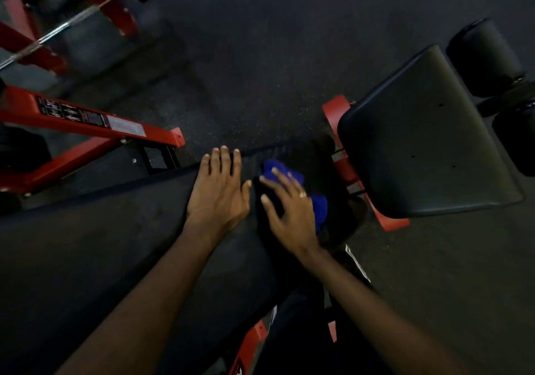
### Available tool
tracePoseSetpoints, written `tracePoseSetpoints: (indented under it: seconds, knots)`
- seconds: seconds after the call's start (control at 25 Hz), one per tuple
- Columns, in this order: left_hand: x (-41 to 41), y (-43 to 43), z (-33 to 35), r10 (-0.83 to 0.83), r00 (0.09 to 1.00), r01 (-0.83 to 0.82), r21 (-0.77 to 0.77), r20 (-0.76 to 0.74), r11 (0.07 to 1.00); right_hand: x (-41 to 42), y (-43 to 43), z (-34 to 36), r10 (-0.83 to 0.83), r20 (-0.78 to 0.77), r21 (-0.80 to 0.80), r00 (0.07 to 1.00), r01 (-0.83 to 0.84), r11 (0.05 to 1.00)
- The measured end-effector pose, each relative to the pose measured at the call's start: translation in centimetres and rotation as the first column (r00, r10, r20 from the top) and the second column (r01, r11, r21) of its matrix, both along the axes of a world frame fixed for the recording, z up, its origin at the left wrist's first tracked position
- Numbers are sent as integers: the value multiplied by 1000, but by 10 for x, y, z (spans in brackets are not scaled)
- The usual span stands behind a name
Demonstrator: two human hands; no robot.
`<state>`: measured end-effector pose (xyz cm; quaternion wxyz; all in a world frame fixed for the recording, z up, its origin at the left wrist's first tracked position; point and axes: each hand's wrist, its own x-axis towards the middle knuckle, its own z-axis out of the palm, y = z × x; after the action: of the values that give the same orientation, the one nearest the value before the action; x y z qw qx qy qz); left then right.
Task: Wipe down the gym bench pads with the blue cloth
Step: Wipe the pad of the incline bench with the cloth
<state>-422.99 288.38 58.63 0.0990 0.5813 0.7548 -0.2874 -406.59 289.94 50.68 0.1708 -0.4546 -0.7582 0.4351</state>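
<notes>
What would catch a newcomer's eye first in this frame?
The bright blue cloth, centre, pressed under the right hand on the long black bench pad, with the left hand flat beside it. Then the black seat pad at right and the red machine frame at left.

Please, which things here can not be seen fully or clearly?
Head view:
Blue cloth: mostly covered by the right hand.
Long bench pad: cut off by the left edge.
Label on the red frame: too small and blurred to read.
Lower roller pad: cut off by the right edge.
</notes>
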Motion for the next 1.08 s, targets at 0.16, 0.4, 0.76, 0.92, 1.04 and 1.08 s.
tracePoseSetpoints:
  seconds: [0.16,0.4,0.76,0.92,1.04,1.08]
  knots:
    - [2,3,1,7,1000,-7,-32,2,999,5,6,-9,67,3,37,998,-67,997]
    - [2,5,4,12,1000,-12,-33,4,999,-48,116,-58,-64,252,-88,966,89,992]
    - [4,6,4,6,1000,-7,-50,-22,999,-40,67,-27,101,-14,110,995,-99,989]
    - [5,4,5,5,1000,-6,-42,-17,999,-27,133,-82,-148,236,-121,960,181,976]
    - [4,5,6,7,1000,-7,-49,-18,999,-43,117,-65,-199,217,-87,955,223,971]
    - [4,5,5,10,1000,-11,-55,-16,998,-48,97,-46,-162,128,-46,978,169,984]
